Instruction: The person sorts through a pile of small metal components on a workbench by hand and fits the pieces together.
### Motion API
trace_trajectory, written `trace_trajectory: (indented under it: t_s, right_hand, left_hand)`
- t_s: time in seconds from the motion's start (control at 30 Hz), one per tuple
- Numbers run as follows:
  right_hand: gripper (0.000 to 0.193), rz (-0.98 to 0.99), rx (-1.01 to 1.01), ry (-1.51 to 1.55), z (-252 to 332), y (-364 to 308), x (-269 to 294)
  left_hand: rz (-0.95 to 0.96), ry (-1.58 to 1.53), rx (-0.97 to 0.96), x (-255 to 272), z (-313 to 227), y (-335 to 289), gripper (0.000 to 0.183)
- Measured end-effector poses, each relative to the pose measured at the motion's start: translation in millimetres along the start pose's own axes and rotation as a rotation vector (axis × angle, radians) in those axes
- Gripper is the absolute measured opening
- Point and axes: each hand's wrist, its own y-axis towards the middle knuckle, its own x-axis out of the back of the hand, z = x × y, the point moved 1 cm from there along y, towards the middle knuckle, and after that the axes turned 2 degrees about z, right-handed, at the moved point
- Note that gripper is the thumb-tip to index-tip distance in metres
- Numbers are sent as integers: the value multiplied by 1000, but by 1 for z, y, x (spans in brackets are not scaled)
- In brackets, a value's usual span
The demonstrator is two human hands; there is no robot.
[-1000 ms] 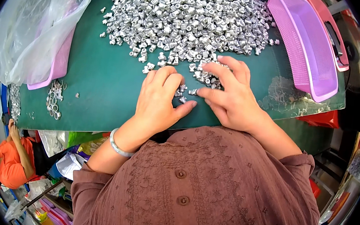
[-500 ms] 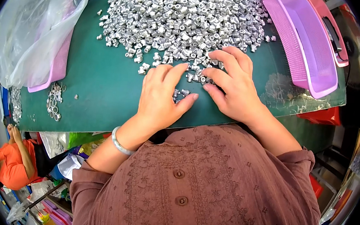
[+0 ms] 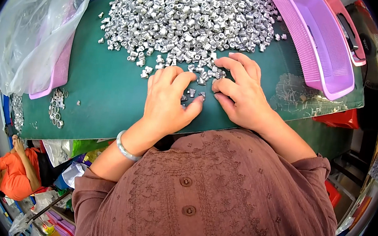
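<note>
Small silver metal fittings (image 3: 185,17) with round holes lie heaped on a green tabletop (image 3: 105,87). My left hand (image 3: 165,100) rests at the near edge of the heap, palm down. Its fingers curve forward and its thumb stands apart, with a few loose fittings (image 3: 192,93) between them; the thumb tip is right beside one. My right hand (image 3: 242,92) faces it from the right, fingers spread and bent over the nearest fittings (image 3: 203,77). Its index finger and thumb come close together, a small gap showing between them. Neither hand visibly lifts a fitting.
At the right stands a purple mesh basket (image 3: 333,82) beside a pink one (image 3: 348,28). A clear plastic bag (image 3: 37,35) covers another purple basket (image 3: 61,71) at the left. Metal rings (image 3: 57,107) lie near it. Beyond the table's left edge sits a person in orange (image 3: 17,174).
My right index finger has bent closer to the thumb, and the hand has shifted slightly nearer. Loose fittings between the hands have moved a little. My left hand stays almost in place.
</note>
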Motion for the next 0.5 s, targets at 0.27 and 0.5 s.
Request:
trace_trajectory:
  t_s: [0.27, 0.5]
  right_hand:
    - [26, -20, -9, 27, 0, -1, 1]
    - [27, -28, -31, -1, -3, -7, 3]
  left_hand:
    - [-11, 46, -5, -2, -6, 9, 27]
    - [45, 73, 88, -7, -6, 12, 15]
